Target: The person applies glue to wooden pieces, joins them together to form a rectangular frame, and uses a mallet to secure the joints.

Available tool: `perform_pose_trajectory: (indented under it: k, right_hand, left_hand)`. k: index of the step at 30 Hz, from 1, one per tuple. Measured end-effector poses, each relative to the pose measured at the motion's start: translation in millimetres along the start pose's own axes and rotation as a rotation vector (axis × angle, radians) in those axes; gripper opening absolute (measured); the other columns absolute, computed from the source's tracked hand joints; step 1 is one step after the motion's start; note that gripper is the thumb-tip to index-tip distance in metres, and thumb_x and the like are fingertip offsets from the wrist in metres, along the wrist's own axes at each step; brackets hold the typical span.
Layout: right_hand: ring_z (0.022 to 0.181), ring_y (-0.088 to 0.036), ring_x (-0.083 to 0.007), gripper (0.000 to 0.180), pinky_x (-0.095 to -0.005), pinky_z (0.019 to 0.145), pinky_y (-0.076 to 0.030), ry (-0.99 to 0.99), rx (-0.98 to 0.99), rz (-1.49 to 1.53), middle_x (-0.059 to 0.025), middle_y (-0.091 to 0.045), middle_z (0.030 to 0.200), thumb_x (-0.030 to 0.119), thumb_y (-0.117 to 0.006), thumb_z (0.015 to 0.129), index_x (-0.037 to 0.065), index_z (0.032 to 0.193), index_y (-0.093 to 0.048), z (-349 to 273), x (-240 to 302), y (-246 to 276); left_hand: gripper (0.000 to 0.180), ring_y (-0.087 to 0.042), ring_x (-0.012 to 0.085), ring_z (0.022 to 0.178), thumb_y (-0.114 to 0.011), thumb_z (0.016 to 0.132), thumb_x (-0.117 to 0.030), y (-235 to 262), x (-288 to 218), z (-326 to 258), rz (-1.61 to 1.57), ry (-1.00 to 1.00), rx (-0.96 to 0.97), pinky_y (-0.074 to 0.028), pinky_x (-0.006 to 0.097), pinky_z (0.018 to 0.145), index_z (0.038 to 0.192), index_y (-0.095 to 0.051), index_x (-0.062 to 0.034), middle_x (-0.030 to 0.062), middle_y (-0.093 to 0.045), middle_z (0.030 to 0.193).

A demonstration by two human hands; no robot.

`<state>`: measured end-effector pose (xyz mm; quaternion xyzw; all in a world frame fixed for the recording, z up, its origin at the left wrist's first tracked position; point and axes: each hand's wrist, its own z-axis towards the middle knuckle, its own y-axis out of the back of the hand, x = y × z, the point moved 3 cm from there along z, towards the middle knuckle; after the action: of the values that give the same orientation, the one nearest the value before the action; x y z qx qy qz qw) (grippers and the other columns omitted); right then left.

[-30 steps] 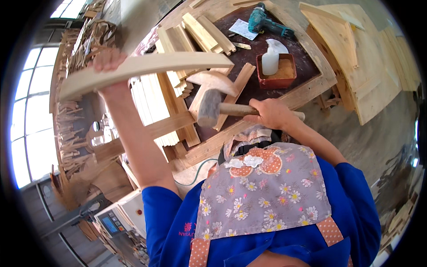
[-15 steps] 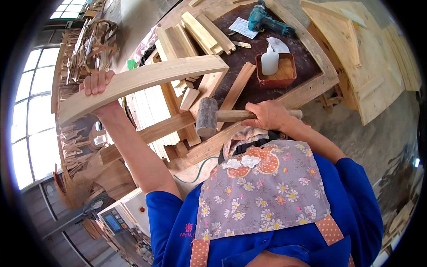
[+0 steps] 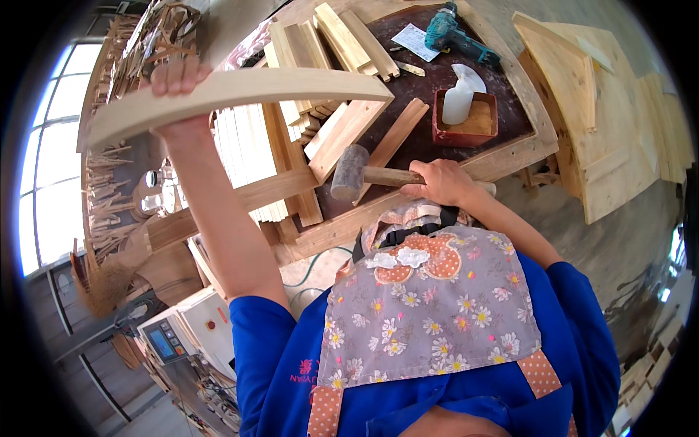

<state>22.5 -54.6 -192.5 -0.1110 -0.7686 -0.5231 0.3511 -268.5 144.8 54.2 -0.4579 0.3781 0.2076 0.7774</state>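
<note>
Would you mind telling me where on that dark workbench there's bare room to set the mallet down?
The dark top is bare between the loose slat and the red tray, and again between that tray and the cordless drill. The left side is crowded with stacked wood pieces. The right hand holds the mallet at the near edge.

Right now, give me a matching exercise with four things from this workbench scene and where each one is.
Things:
1. curved slat
2. mallet
3. white bottle
4. drill

Places:
A. lying at the bench's far edge
B. standing in the red tray
C. held up by the left hand
D. gripped by the right hand

Pairs: 1-C, 2-D, 3-B, 4-A
</note>
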Motion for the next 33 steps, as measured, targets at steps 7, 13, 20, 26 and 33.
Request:
perform_pose_trajectory:
  k: [7, 13, 20, 26, 33]
  right_hand:
    - [0.088, -0.064, -0.0355, 0.052, -0.0447, 0.073, -0.051, -0.036, 0.15, -0.029, -0.0201, -0.066, 0.091, 0.05, -0.065, 0.08, 0.005, 0.105, -0.058, 18.2, -3.6, -11.6]
    - [0.102, -0.06, -0.0374, 0.072, -0.044, 0.086, -0.048, -0.02, -0.541, 0.354, -0.0271, -0.058, 0.112, 0.041, -0.071, 0.078, 0.003, 0.13, -0.039, 43.7, 50.1, 55.0]
    - [0.105, -0.058, -0.0253, 0.077, -0.0348, 0.09, -0.045, 0.201, -0.305, 0.599, -0.0178, -0.058, 0.116, 0.038, -0.078, 0.073, 0.004, 0.131, -0.041, 93.6, 70.8, 85.0]
    - [0.094, -0.057, -0.0104, 0.057, -0.0255, 0.084, -0.044, 0.311, 0.193, 0.751, -0.0065, -0.062, 0.103, 0.034, -0.074, 0.078, 0.001, 0.119, -0.055, 84.5, 99.5, 114.2]
    - [0.075, -0.06, -0.0049, 0.052, -0.0202, 0.065, -0.048, 0.269, 0.239, 0.929, -0.0036, -0.065, 0.089, 0.039, -0.072, 0.081, -0.001, 0.111, -0.061, 70.1, 138.6, 102.4]
  left_hand:
    - [0.036, -0.055, 0.0192, 0.058, -0.04, 0.092, -0.036, 1.2, 52.8, 49.0, 0.107, 0.001, 0.057, -0.045, 0.033, 0.055, 0.067, -0.054, -0.0143, 0.0054, -0.053, 0.06]
    - [0.036, -0.044, 0.0197, 0.035, -0.037, 0.097, -0.033, -78.4, 87.2, 53.2, 0.234, -0.17, -0.407, -0.037, 0.033, 0.033, 0.071, -0.045, -0.0098, 0.0037, -0.041, 0.048]
    - [0.047, -0.041, 0.0181, 0.032, -0.033, 0.099, -0.038, -94.9, 89.4, 44.3, 0.183, 0.034, -0.242, -0.036, 0.03, 0.032, 0.061, -0.045, -0.0132, 0.0031, -0.038, 0.043]
    - [0.048, -0.043, 0.0136, 0.039, -0.029, 0.1, -0.036, -49.1, 13.1, 18.2, -0.112, 0.081, -0.152, -0.039, 0.03, 0.034, 0.059, -0.043, -0.0163, -0.0015, -0.04, 0.048]
    - [0.032, -0.052, 0.0204, 0.07, -0.037, 0.096, -0.032, -6.2, -16.7, -10.8, 0.087, -0.017, -0.382, -0.043, 0.033, 0.061, 0.08, -0.053, -0.01, 0.007, -0.054, 0.074]
